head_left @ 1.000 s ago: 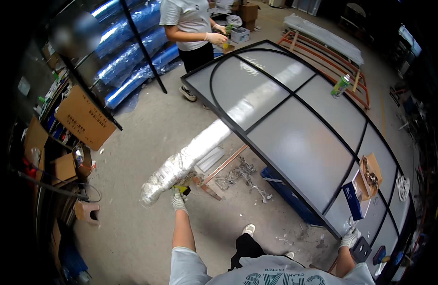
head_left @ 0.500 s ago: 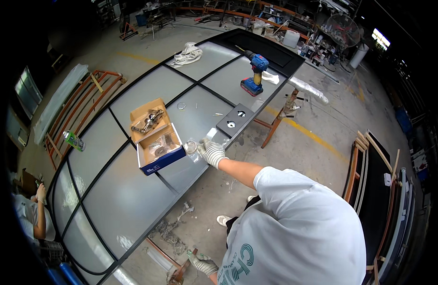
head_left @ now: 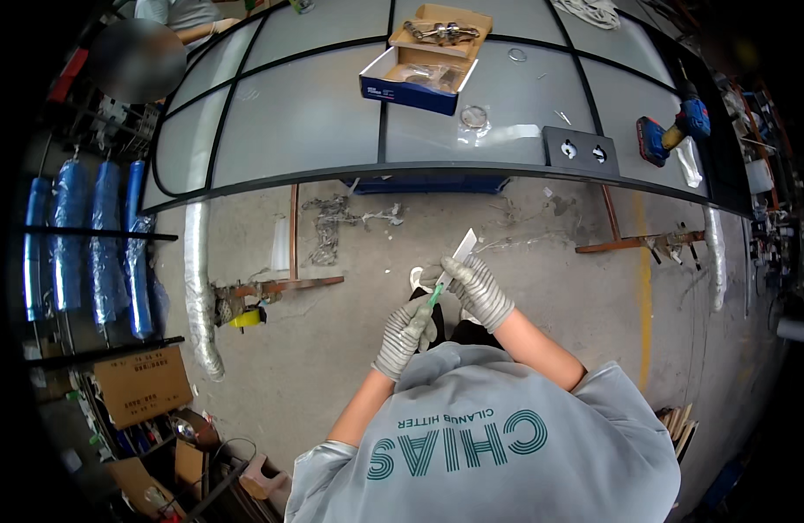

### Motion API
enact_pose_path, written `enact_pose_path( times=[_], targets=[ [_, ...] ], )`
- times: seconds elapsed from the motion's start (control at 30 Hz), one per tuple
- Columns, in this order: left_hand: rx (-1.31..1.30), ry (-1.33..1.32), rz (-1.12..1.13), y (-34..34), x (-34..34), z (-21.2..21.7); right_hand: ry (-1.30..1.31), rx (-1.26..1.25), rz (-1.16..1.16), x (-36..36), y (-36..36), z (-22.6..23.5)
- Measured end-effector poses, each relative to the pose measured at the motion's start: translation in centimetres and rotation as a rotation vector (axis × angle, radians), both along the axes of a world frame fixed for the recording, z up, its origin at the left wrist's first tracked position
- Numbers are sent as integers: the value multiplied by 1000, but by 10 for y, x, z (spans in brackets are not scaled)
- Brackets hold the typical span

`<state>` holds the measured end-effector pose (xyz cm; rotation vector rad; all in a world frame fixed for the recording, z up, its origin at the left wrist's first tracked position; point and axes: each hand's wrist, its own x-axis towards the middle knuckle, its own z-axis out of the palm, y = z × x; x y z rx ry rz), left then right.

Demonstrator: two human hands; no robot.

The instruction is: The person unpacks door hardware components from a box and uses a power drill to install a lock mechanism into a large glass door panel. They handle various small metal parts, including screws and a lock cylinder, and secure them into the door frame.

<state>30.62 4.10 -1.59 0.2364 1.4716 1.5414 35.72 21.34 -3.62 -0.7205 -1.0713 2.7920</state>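
Observation:
In front of my body, above the floor, my two gloved hands are close together. My left hand is closed on a slim green tool whose kind I cannot make out; its tip points up toward the other hand. My right hand pinches a flat white strip, which sticks out past the fingers. Beyond the hands lies a large black-framed glass door panel. On it are an open blue-and-brown box with metal fittings, a dark plate with two cut-outs and a clear round piece.
A blue cordless drill stands at the panel's right end, near a white cloth. Trestle legs support the panel. Blue plastic-wrapped rolls and a cardboard box are on the left. Another person is at the far left.
My right hand has come off the panel and back to my body, where it now holds the white strip beside the left hand. The left hand has risen. The view has turned leftward.

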Motion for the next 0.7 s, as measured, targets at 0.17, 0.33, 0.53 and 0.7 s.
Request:
enact_pose_path(
  times=[0.17, 0.33, 0.53, 0.7],
  targets=[
    [-152, -86, 157, -67, 54, 6, -46, -48, 92, 0, -35, -15],
    [-77, -107, 447, -143, 84, 6, -77, -73, 267, -28, -112, -19],
    [-46, -192, 853, -292, 102, -31, -216, 196, 496, -67, -234, -64],
    [-203, -313, 1389, -480, 130, -98, -437, 559, 768, -98, -368, -82]
  ],
)
